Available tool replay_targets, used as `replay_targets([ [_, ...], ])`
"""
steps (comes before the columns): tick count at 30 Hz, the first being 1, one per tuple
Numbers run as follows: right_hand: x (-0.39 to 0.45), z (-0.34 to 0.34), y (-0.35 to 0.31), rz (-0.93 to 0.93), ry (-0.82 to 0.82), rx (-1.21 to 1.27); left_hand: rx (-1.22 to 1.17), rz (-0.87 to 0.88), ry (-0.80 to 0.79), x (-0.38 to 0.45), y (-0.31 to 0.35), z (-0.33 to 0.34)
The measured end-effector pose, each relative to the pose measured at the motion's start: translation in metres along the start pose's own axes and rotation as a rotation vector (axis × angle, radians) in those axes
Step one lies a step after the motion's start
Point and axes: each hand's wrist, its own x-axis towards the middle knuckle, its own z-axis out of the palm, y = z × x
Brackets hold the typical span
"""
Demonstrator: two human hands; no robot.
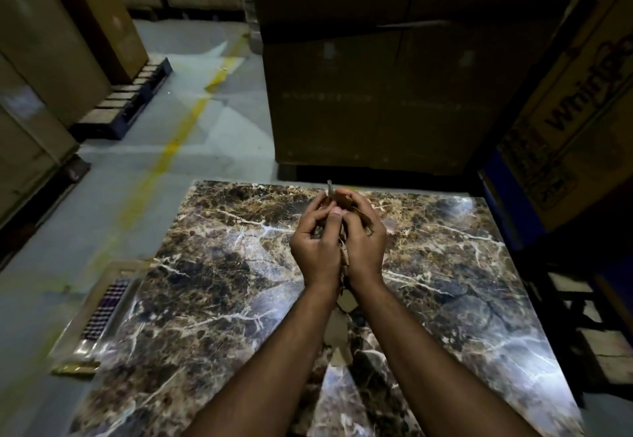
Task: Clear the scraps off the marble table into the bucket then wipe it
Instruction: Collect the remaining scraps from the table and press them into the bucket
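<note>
The dark marble table (212,299) fills the lower middle of the head view. Above its far middle my left hand (313,248) and my right hand (364,245) are cupped together, both closed around a bundle of brown cardboard scraps (342,202) that sticks out above the fingers. A few pale cardboard scraps (337,330) show between and below my wrists, over the table; whether they lie on it or are falling I cannot tell. No bucket is in view.
A clear tray with a checked cloth (102,303) sits on the floor at the table's left edge. Large cardboard boxes (376,94) stand beyond the table and at right (575,111). Pallets with boxes (126,97) line the left side of the grey floor.
</note>
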Motion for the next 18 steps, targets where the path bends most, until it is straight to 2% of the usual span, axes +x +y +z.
replay_targets([
  [4,-0.015,0.004,-0.005,-0.032,-0.053,0.009,-0.029,0.040,0.048,-0.012,0.017,-0.010],
  [9,-0.034,0.028,-0.014,-0.056,-0.197,0.041,-0.080,0.117,0.213,-0.015,0.036,-0.036],
  [14,-0.077,0.082,-0.013,-0.007,-0.378,0.107,-0.093,0.172,0.402,-0.013,0.057,-0.100],
  [18,-0.136,0.142,-0.011,0.036,-0.541,0.154,-0.074,0.261,0.574,-0.018,0.083,-0.179],
])
